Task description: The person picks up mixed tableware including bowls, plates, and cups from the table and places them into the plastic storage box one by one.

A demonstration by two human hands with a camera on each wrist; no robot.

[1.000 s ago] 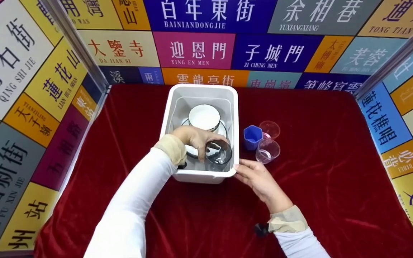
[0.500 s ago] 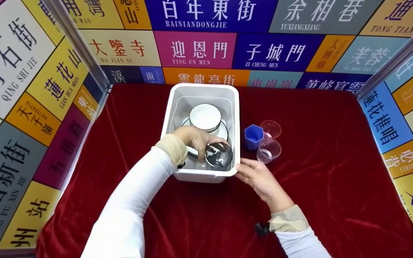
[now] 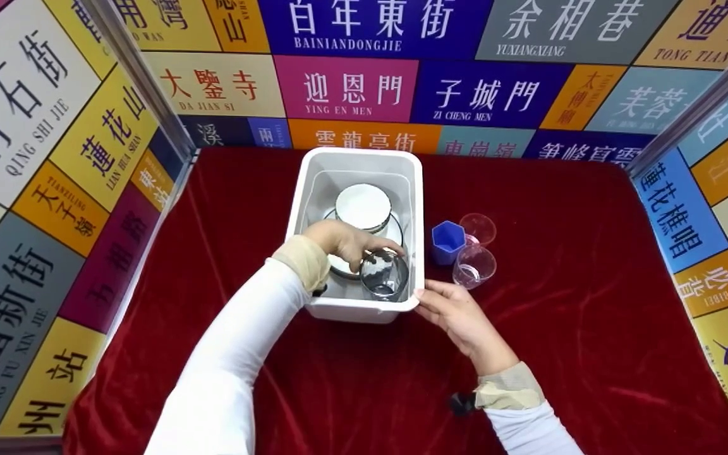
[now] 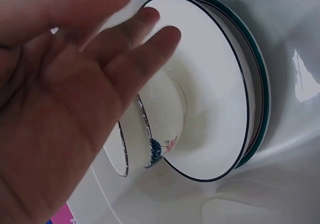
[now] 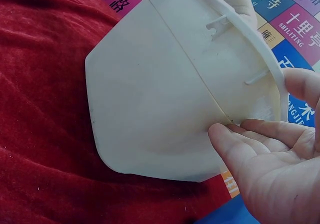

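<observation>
In the head view, the left hand [image 3: 346, 243] reaches into a white bin [image 3: 301, 208] and holds a clear dark-rimmed glass [image 3: 384, 278] at its rim, near the bin's front right corner. The left wrist view shows the palm and spread fingers of that hand [image 4: 65, 94] over a white plate [image 4: 210, 84] and bowls [image 4: 165, 109]; the glass's grip is not clear there. Outside the bin, the right hand [image 3: 462, 322] grips the front right corner. From the right wrist, the hand [image 5: 270, 159] shows with its fingers against the bin wall [image 5: 150, 99].
Behind the left hand, a stack of white bowls [image 3: 363, 205] stands in the bin. A blue hexagonal cup [image 3: 448, 242] and two clear cups [image 3: 474, 266] [image 3: 479, 227] stand right of the bin on red cloth [image 3: 560, 284]. Printed panels [image 3: 345, 88] rise behind.
The glass has tilted and shifted slightly in the left hand, toward the front of the bin. The right hand keeps its place on the corner.
</observation>
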